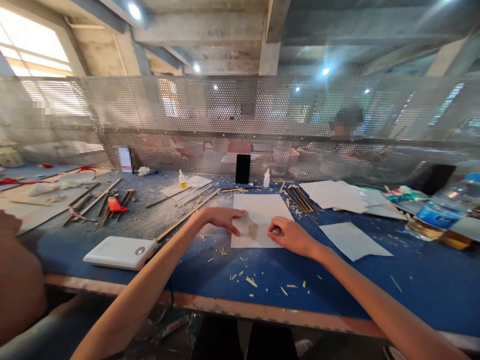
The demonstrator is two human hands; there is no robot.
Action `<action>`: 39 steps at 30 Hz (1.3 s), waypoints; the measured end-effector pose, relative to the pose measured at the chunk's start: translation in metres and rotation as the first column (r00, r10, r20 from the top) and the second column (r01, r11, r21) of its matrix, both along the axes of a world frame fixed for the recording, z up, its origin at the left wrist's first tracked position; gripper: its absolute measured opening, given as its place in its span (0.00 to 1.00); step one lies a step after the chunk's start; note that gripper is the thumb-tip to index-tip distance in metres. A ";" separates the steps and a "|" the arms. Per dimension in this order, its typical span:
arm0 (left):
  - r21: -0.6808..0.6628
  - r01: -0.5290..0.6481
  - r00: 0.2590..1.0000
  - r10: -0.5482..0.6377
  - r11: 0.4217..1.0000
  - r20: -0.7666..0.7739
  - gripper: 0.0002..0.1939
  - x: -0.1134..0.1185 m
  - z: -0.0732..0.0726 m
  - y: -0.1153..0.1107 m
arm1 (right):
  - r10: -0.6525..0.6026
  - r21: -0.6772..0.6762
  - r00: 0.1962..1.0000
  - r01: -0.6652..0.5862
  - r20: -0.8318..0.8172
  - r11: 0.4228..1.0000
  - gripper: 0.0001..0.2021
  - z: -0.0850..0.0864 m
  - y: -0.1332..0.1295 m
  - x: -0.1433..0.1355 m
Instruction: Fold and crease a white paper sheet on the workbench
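Note:
A white sheet of paper (262, 206) lies on the blue table top in front of me, with a brownish patch (253, 231) near its lower middle. My left hand (225, 219) rests at the sheet's left edge, thumb and fingers apart, holding nothing. Over the right side of the paper, my right hand (289, 233) is closed, its fingers curled and the thumb against the index finger. Whatever may be between those fingertips is hidden. Pale wood chips (251, 282) are scattered on the table below the sheet.
Thin wooden sticks (302, 200) lie right of the paper, others (193, 212) to its left. Around stand a white power bank (120, 252), black phone (243, 169), small white bottle (266, 178), yellow-bottomed bottle (182, 181) and water bottle (437, 217). A perforated metal screen (210, 125) closes the back.

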State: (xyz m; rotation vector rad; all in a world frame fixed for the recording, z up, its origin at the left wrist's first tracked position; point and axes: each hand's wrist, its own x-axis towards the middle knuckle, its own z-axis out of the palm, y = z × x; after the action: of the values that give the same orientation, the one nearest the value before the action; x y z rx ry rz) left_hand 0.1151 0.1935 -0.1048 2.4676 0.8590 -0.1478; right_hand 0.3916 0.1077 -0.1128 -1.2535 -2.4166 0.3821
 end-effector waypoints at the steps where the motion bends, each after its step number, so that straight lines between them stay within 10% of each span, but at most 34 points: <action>1: 0.000 0.001 1.000 -0.001 1.000 -0.004 0.51 0.000 0.000 0.000 | -0.002 -0.004 1.000 0.002 -0.001 1.000 0.04 0.001 0.000 0.000; 39: 0.012 -0.019 0.999 0.020 1.000 -0.031 0.52 0.001 0.003 -0.003 | 0.047 -0.018 0.999 -0.047 0.013 0.999 0.04 -0.002 -0.004 -0.004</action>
State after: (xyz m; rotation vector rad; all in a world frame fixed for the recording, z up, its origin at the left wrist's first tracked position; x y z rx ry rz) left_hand 0.1159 0.1906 -0.1021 2.4732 0.8994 -0.1747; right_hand 0.3873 0.1041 -0.1150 -1.2127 -2.4629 0.4110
